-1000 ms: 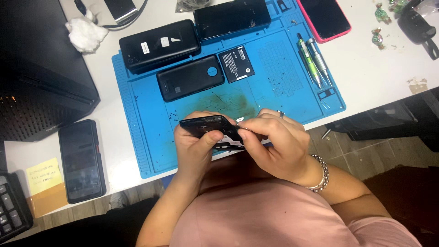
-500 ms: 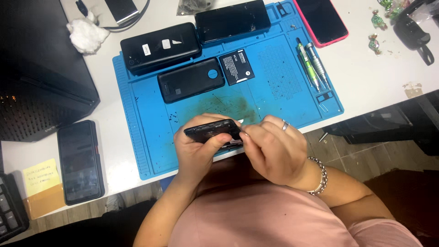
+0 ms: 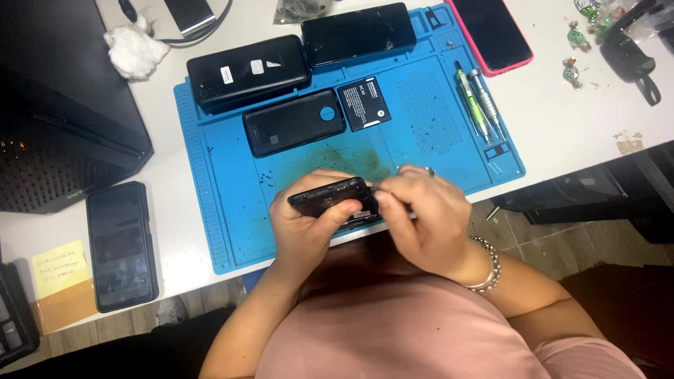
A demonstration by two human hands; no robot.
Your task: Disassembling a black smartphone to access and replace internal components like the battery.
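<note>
At the lower middle of the frame, the left hand (image 3: pixel 309 228) is wrapping its fingers around an opened black phone (image 3: pixel 330 200), holding it tilted on edge just above the near rim of the blue work mat (image 3: pixel 232 210). The right hand (image 3: pixel 425 217) is pressing in from the right, its fingertips pinched narrow against the phone's end; whether a small tool is sitting between them is too hidden to tell. A beaded bracelet (image 3: pixel 488 267) is circling that wrist.

For this kind of close work, the supporting grip is probably serving best by clamping the frame edges rather than the open inside, while the working fingers are staying low and light so nothing slips or bends.

Farther up the mat, at centre frame, a black back cover (image 3: pixel 291 130) is lying flat beside a square black battery (image 3: pixel 364 104). Above them, two black phones (image 3: pixel 246 74) are resting across the mat's top edge. Toward the right side of the mat, two slim screwdrivers (image 3: pixel 477 102), one green and one grey, are lying side by side.

Off the mat, at lower left, a dark phone (image 3: pixel 119 245) is lying on the white table (image 3: pixel 576 133) near a yellow sticky note (image 3: pixel 60 270). At upper right, a phone in a pink case (image 3: pixel 495 35) is sitting, and at upper left a white wad of tissue (image 3: pixel 133 49) is resting beside a large black case (image 3: pixel 56 119).
</note>
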